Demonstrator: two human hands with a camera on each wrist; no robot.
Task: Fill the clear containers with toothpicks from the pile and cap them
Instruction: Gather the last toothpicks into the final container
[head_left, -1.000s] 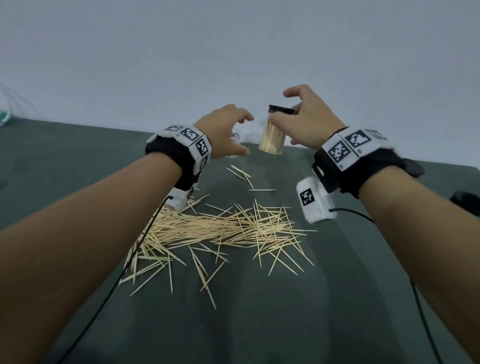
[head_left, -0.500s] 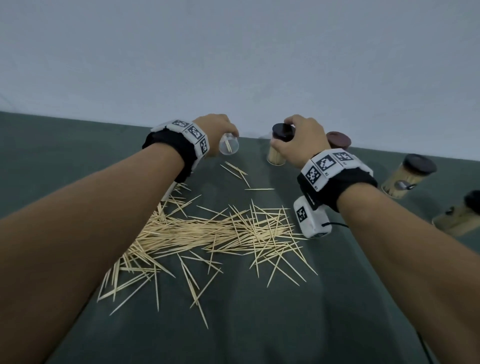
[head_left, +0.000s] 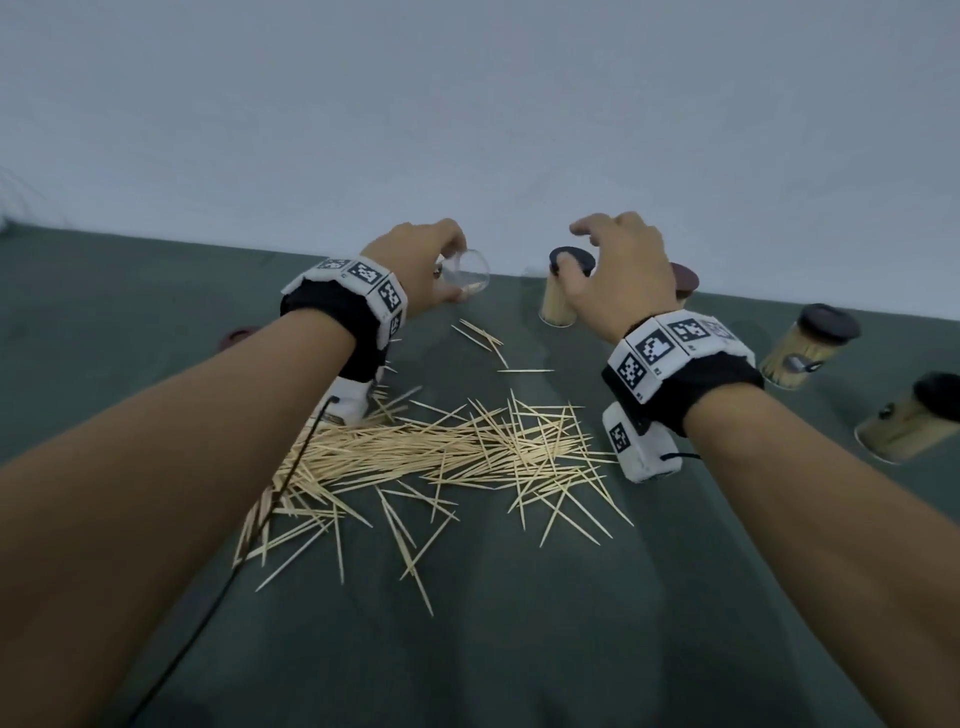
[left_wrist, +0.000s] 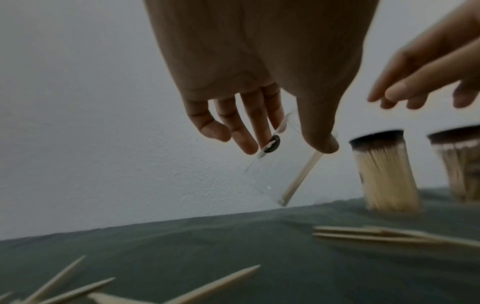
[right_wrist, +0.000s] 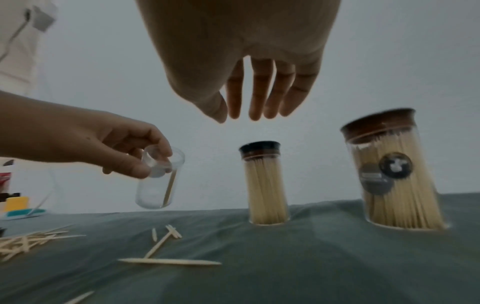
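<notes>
your left hand (head_left: 415, 270) pinches the clear container (head_left: 466, 274) near its open rim, thumb on one side and fingers on the other, and holds it in the air above the far side of the table (head_left: 519, 649), tilted, with its closed base lowest. a single toothpick (left_wrist: 302, 176) leans inside it along the long axis. the pile of toothpicks (head_left: 431, 452) lies nearer to you than both hands, close under your left wrist, and most of its sticks run left to right across your view. your right hand (head_left: 618, 275) hovers just above the capped container (head_left: 560, 291), fingers straight and loosely spread, gripping nothing; that container stands upright on the table, full. so the open mouth faces up toward your fingers while the sticks lie behind and below. by my judgement the free right hand is the one to come back for a bundle, and the bundle must be turned to match the container's axis.

count: one open container in hand, four filled and capped ones on the table (the one under your right hand, one partly hidden behind that hand, two further right), one pile, a few stray sticks between the pile and the containers, and what may be a loose dark cap (head_left: 236, 335) at the left, too small to be sure
</notes>
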